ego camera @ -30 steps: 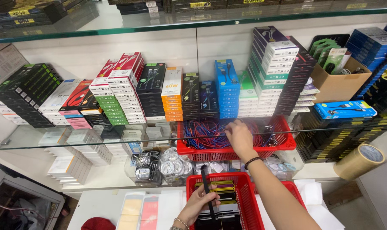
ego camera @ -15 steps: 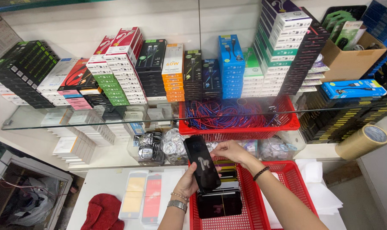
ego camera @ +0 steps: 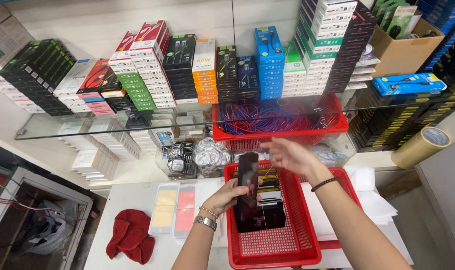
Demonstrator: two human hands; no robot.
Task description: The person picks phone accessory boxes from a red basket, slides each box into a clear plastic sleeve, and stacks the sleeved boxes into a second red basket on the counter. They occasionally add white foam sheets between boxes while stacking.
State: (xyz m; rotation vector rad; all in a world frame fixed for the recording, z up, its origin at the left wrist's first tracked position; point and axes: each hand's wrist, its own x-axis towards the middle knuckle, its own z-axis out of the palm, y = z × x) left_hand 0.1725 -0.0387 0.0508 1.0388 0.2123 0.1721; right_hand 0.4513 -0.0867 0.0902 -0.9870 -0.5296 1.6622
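above the red basket (ego camera: 267, 252), left hand (ego camera: 227, 196) grips a black phone case (ego camera: 247, 176); right hand (ego camera: 287, 155) hovers beside it, fingers spread and empty.

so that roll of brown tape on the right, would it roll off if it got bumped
Probably it could. The roll of brown tape is round and seems to rest tilted at the shelf's corner, so a nudge might set it rolling or tipping. It looks thick and nearly full, so likely heavy enough not to shift easily. Neither hand is near it: the right hand hovers over the red basket.
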